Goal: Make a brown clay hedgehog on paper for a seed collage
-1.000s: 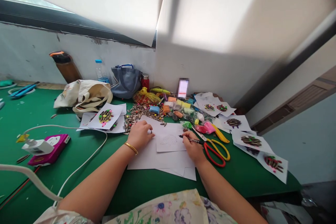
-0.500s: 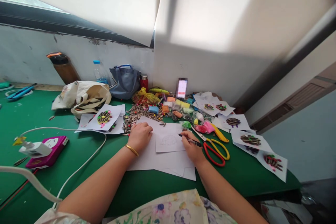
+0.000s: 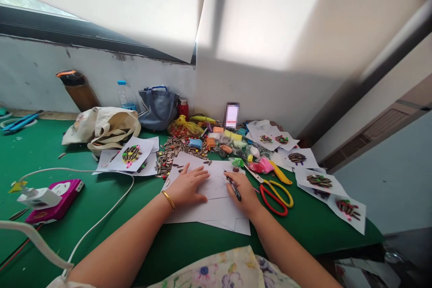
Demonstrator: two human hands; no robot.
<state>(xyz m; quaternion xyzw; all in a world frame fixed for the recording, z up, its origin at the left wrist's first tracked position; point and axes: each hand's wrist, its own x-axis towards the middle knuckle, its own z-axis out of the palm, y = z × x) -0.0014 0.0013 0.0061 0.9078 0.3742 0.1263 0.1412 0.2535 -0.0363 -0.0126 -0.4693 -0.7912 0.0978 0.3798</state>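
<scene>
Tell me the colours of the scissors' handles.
One red, one yellow on the scissors; best seen in the head view.

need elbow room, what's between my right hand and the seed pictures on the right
The scissors, then bare green tabletop, lie between the right hand and the seed pictures, in the head view.

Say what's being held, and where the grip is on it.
The right hand holds the pen, grip around its barrel. The left hand holds nothing; it lies spread on the paper.
</scene>
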